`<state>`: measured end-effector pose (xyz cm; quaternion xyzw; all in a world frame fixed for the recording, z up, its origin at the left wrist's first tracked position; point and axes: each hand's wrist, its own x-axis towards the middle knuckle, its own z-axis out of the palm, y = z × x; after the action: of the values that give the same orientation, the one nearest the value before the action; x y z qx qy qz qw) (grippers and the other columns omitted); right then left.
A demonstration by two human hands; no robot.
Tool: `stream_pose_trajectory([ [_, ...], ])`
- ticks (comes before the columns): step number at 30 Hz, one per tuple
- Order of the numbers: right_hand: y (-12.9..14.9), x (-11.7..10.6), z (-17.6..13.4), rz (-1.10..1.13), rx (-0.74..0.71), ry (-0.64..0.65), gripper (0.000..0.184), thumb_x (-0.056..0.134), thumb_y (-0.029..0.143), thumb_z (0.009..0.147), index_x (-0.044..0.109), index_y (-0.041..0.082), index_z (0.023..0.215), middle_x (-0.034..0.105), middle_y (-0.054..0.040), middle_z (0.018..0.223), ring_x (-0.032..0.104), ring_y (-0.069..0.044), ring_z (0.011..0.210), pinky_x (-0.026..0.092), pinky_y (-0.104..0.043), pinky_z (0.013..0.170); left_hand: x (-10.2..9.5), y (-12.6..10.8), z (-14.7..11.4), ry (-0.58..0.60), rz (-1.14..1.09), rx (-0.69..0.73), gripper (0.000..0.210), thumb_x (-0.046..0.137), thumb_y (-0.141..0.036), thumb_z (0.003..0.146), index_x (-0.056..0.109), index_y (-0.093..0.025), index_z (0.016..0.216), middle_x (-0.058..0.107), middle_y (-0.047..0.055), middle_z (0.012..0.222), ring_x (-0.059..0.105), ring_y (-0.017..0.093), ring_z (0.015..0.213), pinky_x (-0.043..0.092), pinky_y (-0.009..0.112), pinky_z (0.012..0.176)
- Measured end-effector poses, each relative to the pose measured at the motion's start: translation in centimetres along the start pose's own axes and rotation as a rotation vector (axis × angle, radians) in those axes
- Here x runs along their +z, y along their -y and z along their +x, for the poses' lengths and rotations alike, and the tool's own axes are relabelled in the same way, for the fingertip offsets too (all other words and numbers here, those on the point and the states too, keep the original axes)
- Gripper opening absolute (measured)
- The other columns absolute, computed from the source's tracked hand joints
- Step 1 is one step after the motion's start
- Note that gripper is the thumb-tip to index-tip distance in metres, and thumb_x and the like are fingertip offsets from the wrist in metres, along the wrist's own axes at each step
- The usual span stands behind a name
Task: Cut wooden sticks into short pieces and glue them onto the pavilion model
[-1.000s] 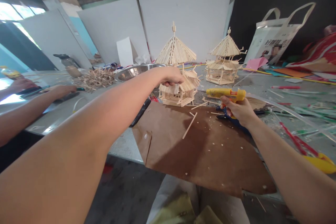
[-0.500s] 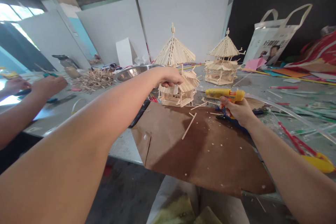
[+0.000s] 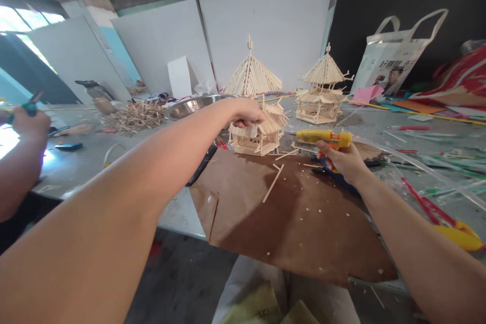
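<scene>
Glue gun [image 3: 313,136] is tight in right hand [image 3: 345,159], three o'clock from big house [image 3: 271,120]. Can't tell if left hand [image 3: 248,111] grips.

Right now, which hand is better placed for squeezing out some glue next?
Probably the right hand: it grips the yellow glue gun, which points toward the nearer stick house. The left hand is at that house, away from the gun.

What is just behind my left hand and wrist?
A metal bowl and a stick tower are partly visible. Your left hand covers some of the tower's middle; your forearm hides the bowl's near side.
</scene>
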<state>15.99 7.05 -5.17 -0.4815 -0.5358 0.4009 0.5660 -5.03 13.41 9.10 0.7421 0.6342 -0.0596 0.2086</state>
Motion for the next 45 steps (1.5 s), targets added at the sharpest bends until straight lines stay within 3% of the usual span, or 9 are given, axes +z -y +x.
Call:
stream_pose_trajectory([
  [45,-0.16,-0.06,0.11,-0.018,-0.015,0.006,0.040,0.065,0.053,0.053,0.051,0.016,0.061,0.050,0.0041,0.046,0.034,-0.003,0.028,0.026,-0.018,0.026,-0.22,0.46,0.66,0.046,-0.056,0.002,0.018,0.051,-0.018,0.059,0.033,-0.019,0.055,0.025,-0.006,0.042,0.024,0.005,0.038,0.016,0.023,0.039],
])
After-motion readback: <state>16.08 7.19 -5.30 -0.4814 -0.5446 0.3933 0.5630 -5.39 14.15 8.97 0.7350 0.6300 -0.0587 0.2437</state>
